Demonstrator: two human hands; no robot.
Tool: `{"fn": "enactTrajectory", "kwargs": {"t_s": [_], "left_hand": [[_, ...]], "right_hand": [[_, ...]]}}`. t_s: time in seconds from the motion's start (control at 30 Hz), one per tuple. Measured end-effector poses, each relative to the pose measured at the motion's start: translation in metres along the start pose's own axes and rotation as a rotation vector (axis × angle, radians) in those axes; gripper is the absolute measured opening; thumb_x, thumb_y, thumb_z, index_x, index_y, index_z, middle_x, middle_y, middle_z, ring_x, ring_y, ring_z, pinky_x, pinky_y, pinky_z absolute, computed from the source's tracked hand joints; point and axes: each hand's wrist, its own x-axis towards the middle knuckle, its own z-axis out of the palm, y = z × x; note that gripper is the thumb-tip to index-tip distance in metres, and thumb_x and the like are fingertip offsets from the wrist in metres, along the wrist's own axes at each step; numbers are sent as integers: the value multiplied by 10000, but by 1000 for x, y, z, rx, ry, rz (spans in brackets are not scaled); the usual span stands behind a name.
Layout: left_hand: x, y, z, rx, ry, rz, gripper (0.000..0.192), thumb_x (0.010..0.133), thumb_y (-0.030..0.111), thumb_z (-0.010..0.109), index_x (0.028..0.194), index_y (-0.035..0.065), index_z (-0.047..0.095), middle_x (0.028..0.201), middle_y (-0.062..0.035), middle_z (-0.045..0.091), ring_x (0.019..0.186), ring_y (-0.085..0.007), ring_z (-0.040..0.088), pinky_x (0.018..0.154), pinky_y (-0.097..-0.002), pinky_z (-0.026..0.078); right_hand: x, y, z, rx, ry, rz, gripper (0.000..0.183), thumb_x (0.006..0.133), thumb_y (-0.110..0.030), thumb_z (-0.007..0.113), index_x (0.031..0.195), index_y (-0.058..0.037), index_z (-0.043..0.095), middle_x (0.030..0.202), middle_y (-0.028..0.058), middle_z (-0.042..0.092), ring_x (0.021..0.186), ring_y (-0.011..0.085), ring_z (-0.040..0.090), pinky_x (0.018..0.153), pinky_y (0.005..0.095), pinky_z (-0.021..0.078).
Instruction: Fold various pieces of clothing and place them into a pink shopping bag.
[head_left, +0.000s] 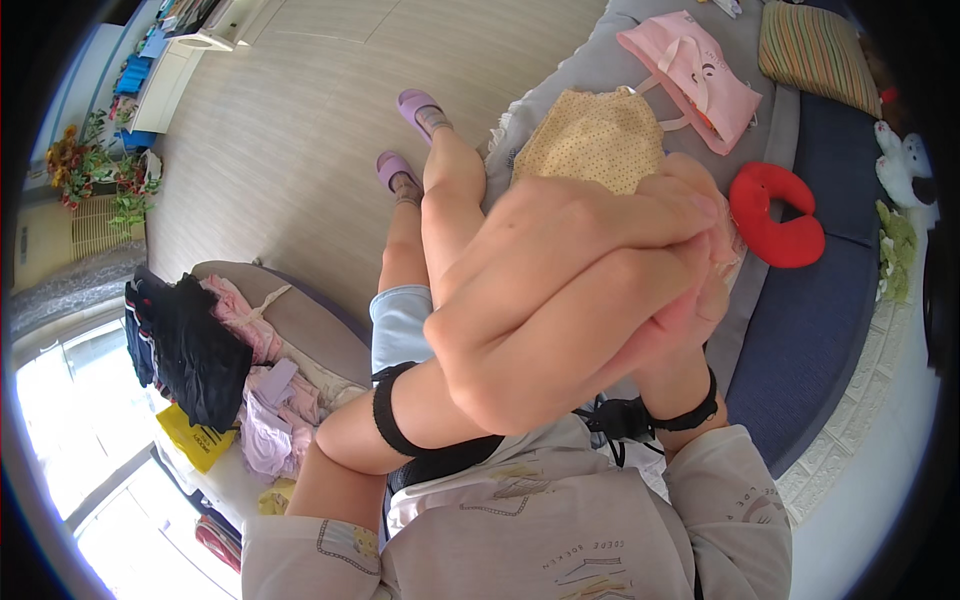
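My left hand (555, 292) is raised close to the camera, its back towards me, fingers bent inwards over my right hand (694, 300). The two hands touch, and most of my right hand is hidden behind the left. Whether anything lies between them cannot be seen. Pale pink lacy fabric (726, 244) shows just past the fingers; I cannot tell if it is held or lies on the sofa. Beyond the hands, a yellow dotted cloth piece (592, 139) rests on the grey sofa cover (547, 97). A black band circles each wrist.
A pink tote bag (697, 79), a red neck pillow (776, 217) and a striped cushion (817, 56) lie on the sofa to the right. At left are black clothes (199, 349), lilac garments (274, 420) and a yellow bag (195, 439). Lilac slippers (416, 109) are on my feet.
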Motion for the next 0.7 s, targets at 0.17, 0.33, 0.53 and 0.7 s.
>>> {"fn": "enactTrajectory", "kwargs": {"t_s": [0.17,0.33,0.53,0.7], "left_hand": [[1,-3,6,-51,66,-10,239,691,-86,702,897,-25,597,1002,-172,642,777,-187,648,662,-305,522],[-3,-6,4,-78,69,-7,221,705,-80,692,892,-21,592,1003,-171,634,766,-190,644,682,-343,514],[-1,-8,2,-127,62,-8,199,721,-74,681,886,-16,587,1005,-168,625,752,-194,640,706,-389,505],[-2,-9,4,-181,65,-9,181,735,-68,672,881,-12,582,1006,-166,617,740,-196,637,727,-427,498]], "right_hand": [[-9,8,-22,59,-17,-22,309,820,18,598,997,-128,390,953,-10,509,952,110,516,821,255,441],[0,24,1,241,49,-61,244,847,-14,570,981,-116,394,963,-7,528,950,117,510,859,293,406],[3,23,1,239,-3,-29,201,863,-36,570,970,-120,421,934,-35,537,963,114,510,864,275,409],[6,15,-41,184,-253,62,203,870,-15,554,977,-125,421,942,-35,536,961,124,522,840,273,433]]}}
